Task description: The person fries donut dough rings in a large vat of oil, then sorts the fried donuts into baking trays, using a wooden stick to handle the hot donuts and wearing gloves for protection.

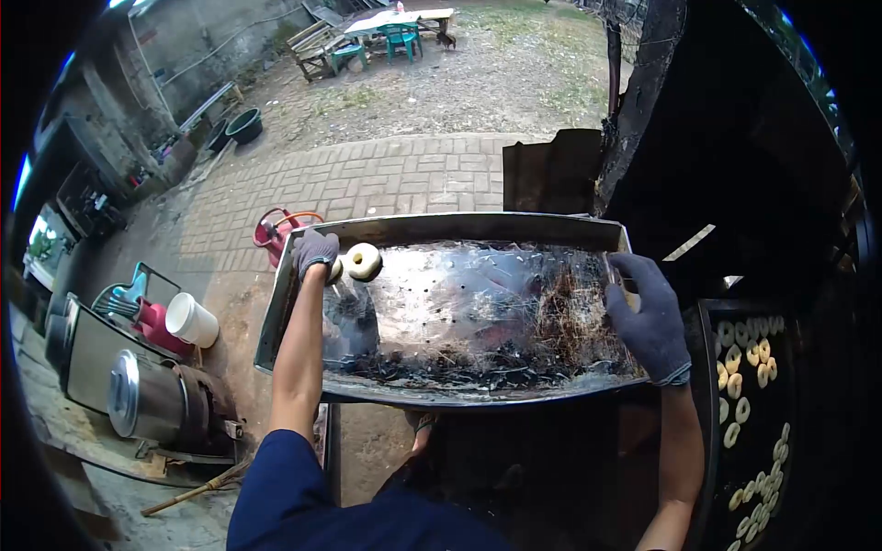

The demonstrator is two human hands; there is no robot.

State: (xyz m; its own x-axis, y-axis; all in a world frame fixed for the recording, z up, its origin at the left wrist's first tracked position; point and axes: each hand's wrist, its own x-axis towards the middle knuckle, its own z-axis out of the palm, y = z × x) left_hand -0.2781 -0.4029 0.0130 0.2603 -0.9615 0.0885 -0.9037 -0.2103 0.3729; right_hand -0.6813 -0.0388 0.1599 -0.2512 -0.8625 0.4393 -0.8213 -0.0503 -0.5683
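Observation:
A long metal tray [441, 398] with a scorched, shiny bottom is held out in front of me. My left hand [315, 253], in a dark glove, is closed at the tray's left end. Beside it a pale ring-shaped dough piece [364, 262] lies in the tray, and another is partly hidden behind the wrist. My right hand [650, 317], also gloved, wraps round the tray's right end, with a small pale brownish thing showing by its fingers.
At the right, several dough rings [731, 386] lie on a dark tray [707, 367]. To the left are a steel pot [147, 395], a white bucket [192, 321] and a red gas cylinder [269, 237]. A table [413, 16] stands far ahead.

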